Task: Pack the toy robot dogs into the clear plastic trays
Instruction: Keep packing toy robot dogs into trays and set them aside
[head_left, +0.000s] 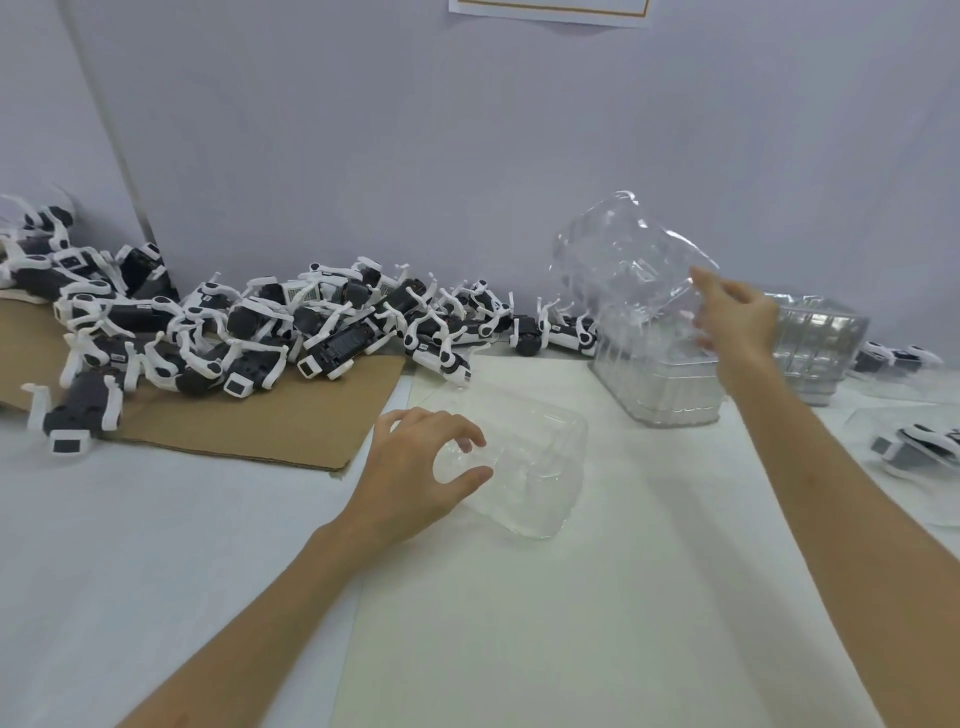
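Only the head view to go on here, so from where I'm watching: the left hand (415, 467) is down on the white table (649, 597), thumb and fingers curled loosely around the near end of a clear tray (535, 467) that lies flat on the table, with a gap showing between thumb and fingertips, so I'd call it a loose hold at best, and I can't tell how firmly it grips. The right hand (737, 322) is up in the air pinching the edge of a second clear tray (623, 260), which is lifted and tilted above a stack of trays (660, 389) sitting on the table. Another stack (815, 348) sits just behind the right wrist, toward the wall. The toy dogs (234, 332) are black and white and lie in a big tangled pile along the wall (467, 130), partly on a brown sheet of cardboard (270, 421), with the pile trailing right toward the stacks. One dog (72, 415) lies apart at the near left edge of the cardboard. On the far right another dog (919, 447) seems to lie in a clear tray, and a couple more (893, 358) show behind the far stack. Some dogs have small white stickers with dark print, way too small for me to read. There's a sheet of paper (550, 8) with an orange border stuck at the top of the wall, text cut off.
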